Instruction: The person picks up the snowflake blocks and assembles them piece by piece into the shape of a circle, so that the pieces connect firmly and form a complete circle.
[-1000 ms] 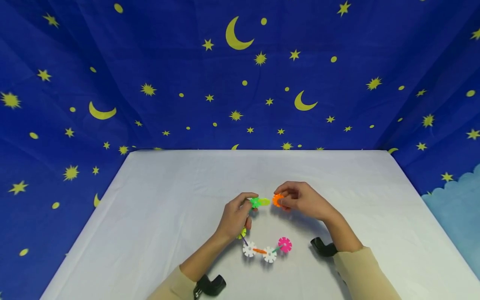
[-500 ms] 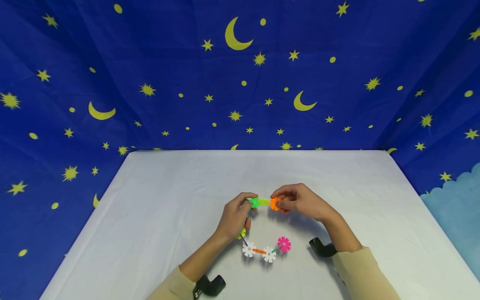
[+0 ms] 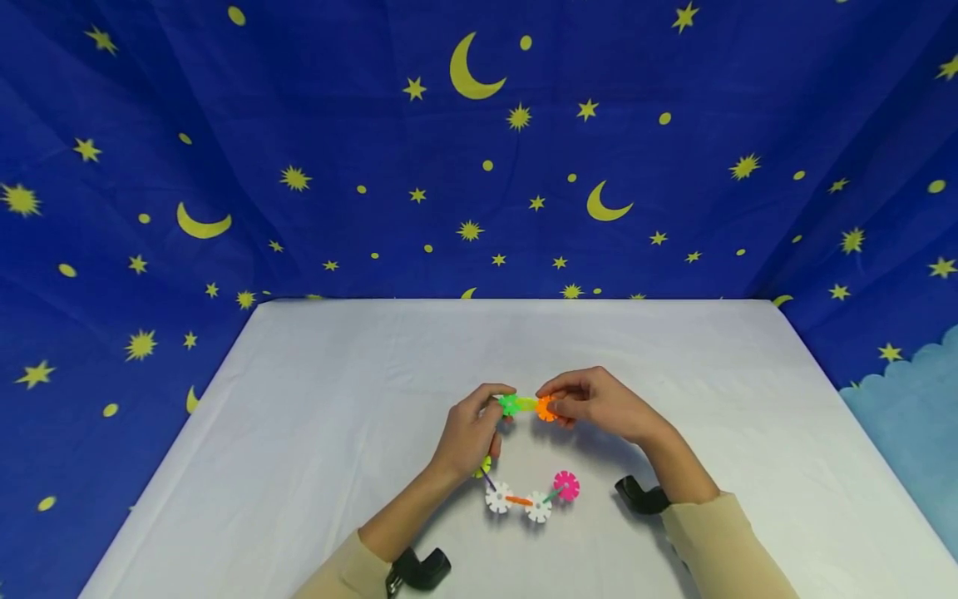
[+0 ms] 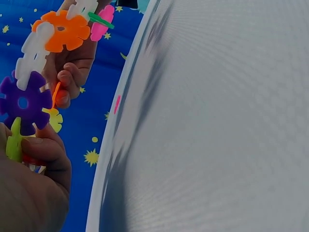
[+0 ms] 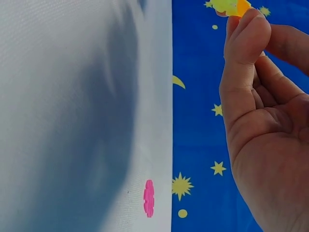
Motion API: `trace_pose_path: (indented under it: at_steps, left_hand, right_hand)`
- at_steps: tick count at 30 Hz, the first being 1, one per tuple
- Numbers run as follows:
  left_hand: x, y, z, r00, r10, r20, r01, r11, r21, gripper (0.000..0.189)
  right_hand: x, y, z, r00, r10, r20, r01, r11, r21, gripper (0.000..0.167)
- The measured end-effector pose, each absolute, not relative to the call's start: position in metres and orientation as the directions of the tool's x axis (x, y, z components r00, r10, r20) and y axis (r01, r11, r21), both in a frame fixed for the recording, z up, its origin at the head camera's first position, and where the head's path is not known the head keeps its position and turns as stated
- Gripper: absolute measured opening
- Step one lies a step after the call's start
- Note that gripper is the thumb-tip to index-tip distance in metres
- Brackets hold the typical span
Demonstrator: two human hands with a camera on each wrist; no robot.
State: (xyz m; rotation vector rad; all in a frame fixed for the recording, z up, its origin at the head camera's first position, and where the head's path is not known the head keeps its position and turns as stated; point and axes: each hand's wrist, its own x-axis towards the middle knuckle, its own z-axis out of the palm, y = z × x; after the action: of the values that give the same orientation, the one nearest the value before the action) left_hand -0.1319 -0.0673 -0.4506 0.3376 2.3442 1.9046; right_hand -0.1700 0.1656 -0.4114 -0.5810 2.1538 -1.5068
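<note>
My left hand [image 3: 467,428] pinches a curved chain of notched plastic snowflake discs by its green disc [image 3: 511,405]. From there the chain curves toward me through a yellow-green disc [image 3: 482,467], white discs [image 3: 497,497] with an orange one between them, and a pink disc [image 3: 566,485] at the end. A purple disc [image 4: 25,102] shows close to my left fingers in the left wrist view. My right hand [image 3: 599,403] pinches an orange disc [image 3: 546,408] between thumb and fingers, its edge meeting the yellow disc [image 3: 527,404] beside the green one. My fingers hide part of both.
A white cloth covers the table [image 3: 337,399], with a blue star-and-moon curtain [image 3: 374,150] behind and at the sides. Black wrist mounts [image 3: 421,570] sit under both forearms. A pink piece [image 5: 149,198] shows near the table edge in the right wrist view.
My right hand has moved left with the orange disc, closing the gap to the yellow disc. The left hand has stayed in place.
</note>
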Motion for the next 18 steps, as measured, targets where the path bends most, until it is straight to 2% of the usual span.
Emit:
trace_pose_path:
  at_steps: [3,18]
  left_hand:
    - [-0.133,-0.067,-0.455,-0.970,0.236,0.053,0.103,0.205,0.973,0.031]
    - [-0.134,-0.066,-0.455,-0.965,0.253,0.066,0.124,0.220,0.968,0.032]
  right_hand:
    - [-0.174,0.168,-0.423,-0.819,-0.563,-0.108,-0.095,0.318,-0.943,0.021]
    - [-0.172,0.161,-0.426,-0.841,-0.532,-0.104,-0.088,0.323,-0.942,0.019]
